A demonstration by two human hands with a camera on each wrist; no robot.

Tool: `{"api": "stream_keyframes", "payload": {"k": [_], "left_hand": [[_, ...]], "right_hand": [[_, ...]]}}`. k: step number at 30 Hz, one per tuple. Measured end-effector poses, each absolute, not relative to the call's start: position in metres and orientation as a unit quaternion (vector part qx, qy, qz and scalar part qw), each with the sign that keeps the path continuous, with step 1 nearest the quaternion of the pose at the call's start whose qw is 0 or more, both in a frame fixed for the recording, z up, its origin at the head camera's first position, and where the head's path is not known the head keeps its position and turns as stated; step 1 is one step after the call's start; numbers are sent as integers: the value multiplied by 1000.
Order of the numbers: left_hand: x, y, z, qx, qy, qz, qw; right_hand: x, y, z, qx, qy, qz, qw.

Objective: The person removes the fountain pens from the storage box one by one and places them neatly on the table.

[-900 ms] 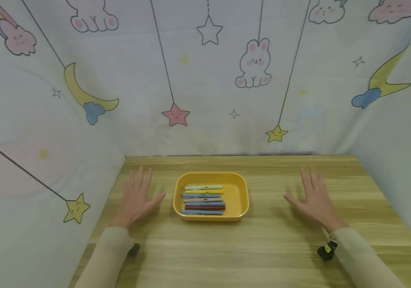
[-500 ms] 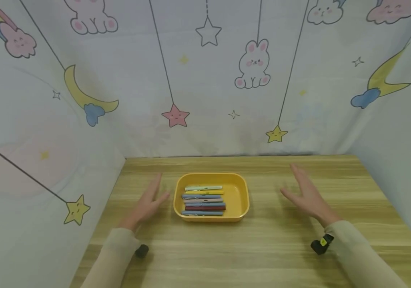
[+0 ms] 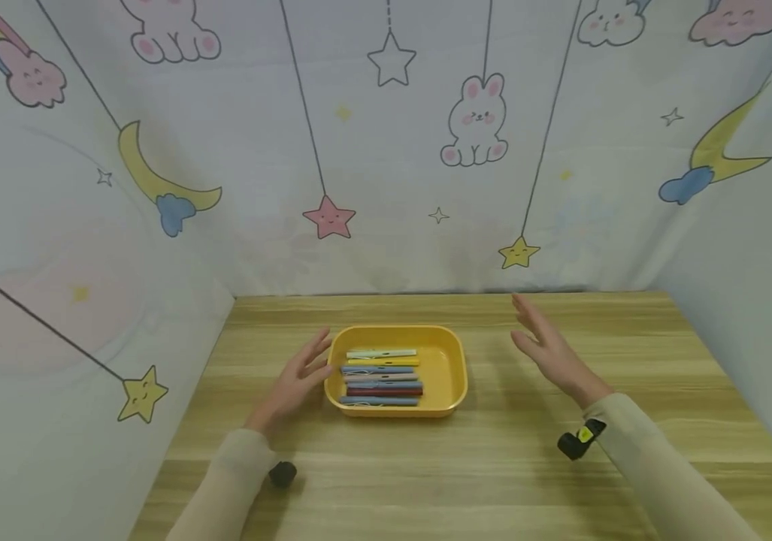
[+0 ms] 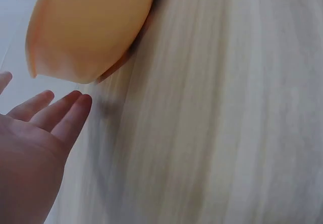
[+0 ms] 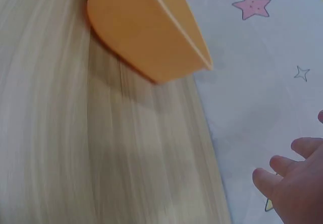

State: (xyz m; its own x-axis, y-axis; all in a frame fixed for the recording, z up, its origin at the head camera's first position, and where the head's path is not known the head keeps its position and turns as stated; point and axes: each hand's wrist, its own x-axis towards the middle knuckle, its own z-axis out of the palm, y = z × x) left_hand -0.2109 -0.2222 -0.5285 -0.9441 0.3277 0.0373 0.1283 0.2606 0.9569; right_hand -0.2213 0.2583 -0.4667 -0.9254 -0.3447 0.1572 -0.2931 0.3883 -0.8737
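Observation:
A yellow plastic tray (image 3: 443, 409) sits in the middle of the table, and several pens (image 3: 382, 381) lie side by side across its left part. They are pale green, yellow, blue, pinkish grey and dark red. My left hand (image 3: 293, 387) is at the tray's left end, thumb and fingertips right at the rim, fingers slightly bent and holding nothing. In the left wrist view those fingertips (image 4: 83, 100) point toward the tray's end wall. To the right, my right hand (image 3: 555, 357) hovers apart from the tray with its fingers extended and nothing held.
The wood-grain table (image 3: 426, 481) reaches back to a white cloth wall (image 3: 386, 165) printed with stars, moons and rabbits. Similar cloth walls stand at left and right. A small black camera (image 3: 580, 439) is strapped at the right wrist, another dark one (image 3: 283, 474) at the left.
Both hands have moved inward toward the tray, the left arriving at its rim and the right still some way off. Tray and pens have stayed in place.

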Motion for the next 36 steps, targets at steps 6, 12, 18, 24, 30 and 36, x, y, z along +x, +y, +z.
{"api": "stream_keyframes", "payload": {"k": [6, 12, 18, 24, 30, 36], "left_hand": [[-210, -219, -529, 121, 766, 622, 109], [-209, -220, -533, 85, 740, 653, 135], [-209, -222, -539, 79, 742, 652, 135], [-209, -224, -545, 85, 747, 647, 128], [-211, -225, -549, 88, 743, 650, 132], [-210, -226, -549, 90, 740, 651, 144]], "right_hand": [[-226, 239, -462, -215, 775, -592, 59], [-231, 216, -452, -242, 708, -656, 101], [-240, 198, -449, -246, 681, -677, 130], [-249, 181, -452, -234, 674, -683, 155], [-257, 163, -454, -229, 682, -674, 170], [-262, 146, -461, -213, 736, -614, 192]]}}
